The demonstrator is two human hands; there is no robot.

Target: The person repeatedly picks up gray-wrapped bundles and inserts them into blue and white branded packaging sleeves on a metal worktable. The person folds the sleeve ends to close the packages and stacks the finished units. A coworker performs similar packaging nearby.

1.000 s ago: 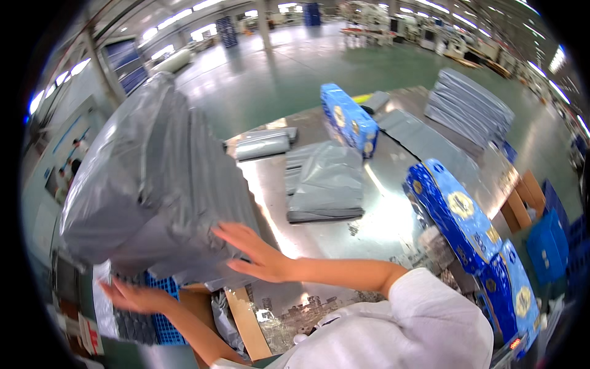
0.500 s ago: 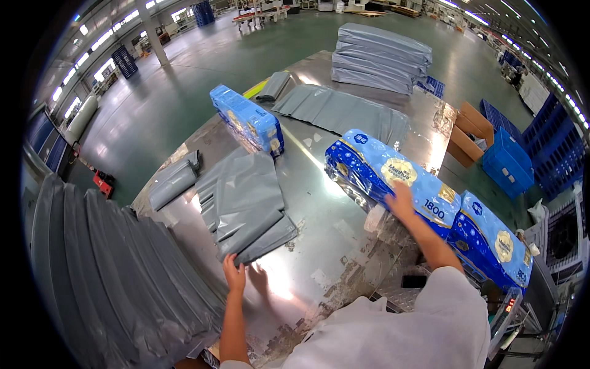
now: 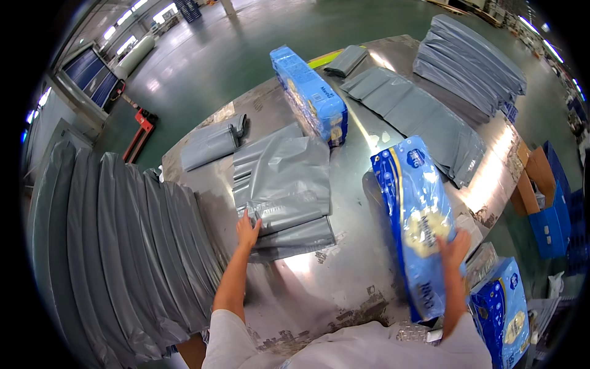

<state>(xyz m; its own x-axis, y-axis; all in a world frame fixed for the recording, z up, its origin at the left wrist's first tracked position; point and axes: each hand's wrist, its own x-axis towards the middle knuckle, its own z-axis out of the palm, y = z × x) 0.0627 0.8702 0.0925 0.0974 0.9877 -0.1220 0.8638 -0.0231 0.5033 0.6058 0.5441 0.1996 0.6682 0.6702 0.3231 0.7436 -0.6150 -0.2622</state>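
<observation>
A stack of grey plastic bags [image 3: 289,166] lies in the middle of the metal table. At its near left edge my left hand [image 3: 247,232] has thumb and fingers closed on the folded edge of the top bag. A long blue plastic-wrapped tissue pack [image 3: 415,190] slants across the table's right side, tilted and slightly blurred. My right hand [image 3: 453,251] grips the pack by its right side, fingers over the pale flower print. Another tissue pack [image 3: 504,313] lies at the lower right, beside my right forearm. A third tissue pack [image 3: 310,95] stands on edge beyond the grey bags.
Tall folds of grey bags [image 3: 123,246] stand at the left. More grey bags lie flat [image 3: 424,117] and piled [image 3: 470,64] at the far right. A rolled grey bag [image 3: 212,144] is at left. Beyond the table are a cardboard box [image 3: 531,178], a blue crate [image 3: 549,227] and a red pallet jack [image 3: 141,132].
My right hand has taken hold of the nearer-centre tissue pack and swung it away from the other pack, onto the table's right side. My left hand has shifted along the grey bag's edge. The view has turned.
</observation>
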